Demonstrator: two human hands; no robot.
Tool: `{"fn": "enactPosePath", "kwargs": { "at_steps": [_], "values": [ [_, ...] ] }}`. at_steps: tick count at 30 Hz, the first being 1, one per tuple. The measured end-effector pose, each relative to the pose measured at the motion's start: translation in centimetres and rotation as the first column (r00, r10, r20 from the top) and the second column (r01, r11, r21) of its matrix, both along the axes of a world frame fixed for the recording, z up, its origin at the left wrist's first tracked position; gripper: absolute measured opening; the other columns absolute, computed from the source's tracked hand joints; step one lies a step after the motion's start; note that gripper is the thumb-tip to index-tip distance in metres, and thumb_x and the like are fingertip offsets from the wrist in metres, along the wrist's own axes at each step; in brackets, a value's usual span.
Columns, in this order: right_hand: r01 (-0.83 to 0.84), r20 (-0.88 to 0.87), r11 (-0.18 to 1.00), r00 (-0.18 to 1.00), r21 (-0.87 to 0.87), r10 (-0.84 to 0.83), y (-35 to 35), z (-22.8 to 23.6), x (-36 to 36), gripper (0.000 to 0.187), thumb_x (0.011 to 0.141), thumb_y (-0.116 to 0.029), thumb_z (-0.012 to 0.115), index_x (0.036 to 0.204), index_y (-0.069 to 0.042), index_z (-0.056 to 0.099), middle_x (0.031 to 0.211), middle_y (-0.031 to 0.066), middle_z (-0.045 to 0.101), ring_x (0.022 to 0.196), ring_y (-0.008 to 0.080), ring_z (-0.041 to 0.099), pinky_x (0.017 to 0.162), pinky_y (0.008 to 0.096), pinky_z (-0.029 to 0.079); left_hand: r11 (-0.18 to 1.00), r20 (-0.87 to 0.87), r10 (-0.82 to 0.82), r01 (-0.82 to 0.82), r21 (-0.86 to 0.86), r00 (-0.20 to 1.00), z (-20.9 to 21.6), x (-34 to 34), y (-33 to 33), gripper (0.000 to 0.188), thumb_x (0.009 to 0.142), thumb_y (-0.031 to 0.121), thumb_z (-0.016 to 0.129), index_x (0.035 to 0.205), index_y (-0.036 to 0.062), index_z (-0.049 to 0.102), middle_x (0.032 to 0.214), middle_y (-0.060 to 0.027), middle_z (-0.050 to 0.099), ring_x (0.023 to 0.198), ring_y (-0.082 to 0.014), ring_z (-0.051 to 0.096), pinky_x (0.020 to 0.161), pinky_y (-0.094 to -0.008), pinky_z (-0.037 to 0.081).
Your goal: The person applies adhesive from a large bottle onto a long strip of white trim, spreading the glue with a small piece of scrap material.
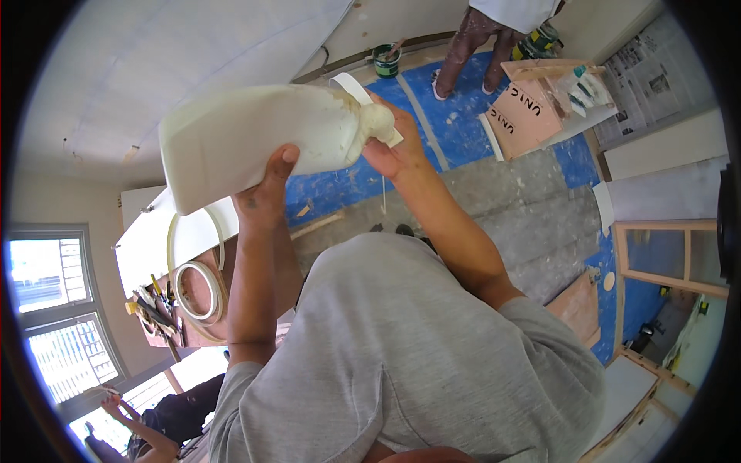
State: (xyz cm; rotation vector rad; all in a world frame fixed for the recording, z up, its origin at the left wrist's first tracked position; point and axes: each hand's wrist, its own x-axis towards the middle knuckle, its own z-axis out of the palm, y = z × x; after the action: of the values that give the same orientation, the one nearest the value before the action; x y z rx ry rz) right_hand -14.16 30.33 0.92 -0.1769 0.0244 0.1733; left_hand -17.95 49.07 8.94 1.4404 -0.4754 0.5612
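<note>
A large whitish plastic bottle lies tilted on its side in front of me, its neck toward the right. Dried pale residue coats the shoulder and spout. My left hand grips it from below, thumb up along the near side. At the spout, my right hand is closed on a thin white strip. This strip curves up behind the bottle's neck, and its other end shows just under the spout. The right fingertips are partly hidden behind the neck.
A table at left bears a white strip coil, hand tools and a white panel. Blue sheeting covers part of the floor. Ahead are a bucket, a standing person and a pinkish board stand. Another person is lower left.
</note>
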Motion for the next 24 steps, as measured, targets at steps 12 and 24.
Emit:
{"fn": "enactPosePath", "kwargs": {
  "at_steps": [12, 24],
  "values": [
    [-0.013, -0.019, 0.997, 1.000, 0.072, 0.015, -0.1, 0.2, -0.1, 0.027, 0.100, -0.017, 0.055, 0.115, 0.005, 0.059, 0.095, 0.0134, 0.067, 0.084, 0.0242, 0.069, 0.080, 0.0339, 0.058, 0.977, -0.001, -0.203, 0.203, 0.069, 0.979, -0.1, 0.1, 0.9, 0.051, 0.090, 0.010, 0.075, 0.135, 0.0028, 0.050, 0.127, -0.0089, 0.059, 0.117, -0.0210, 0.056, 0.101, -0.0397, 0.045],
    [0.023, -0.061, 0.995, 0.998, 0.095, -0.017, -0.1, 0.6, -1.0, 0.025, 0.100, -0.018, 0.057, 0.114, 0.003, 0.060, 0.098, 0.0143, 0.068, 0.087, 0.0222, 0.069, 0.079, 0.0321, 0.058, 0.986, 0.083, -0.042, 0.028, 0.162, 0.996, -0.8, 0.2, 0.3, 0.027, 0.087, 0.007, 0.077, 0.111, 0.0002, 0.067, 0.105, -0.0067, 0.068, 0.096, -0.0197, 0.062, 0.089, -0.0353, 0.050]
  ]
}}
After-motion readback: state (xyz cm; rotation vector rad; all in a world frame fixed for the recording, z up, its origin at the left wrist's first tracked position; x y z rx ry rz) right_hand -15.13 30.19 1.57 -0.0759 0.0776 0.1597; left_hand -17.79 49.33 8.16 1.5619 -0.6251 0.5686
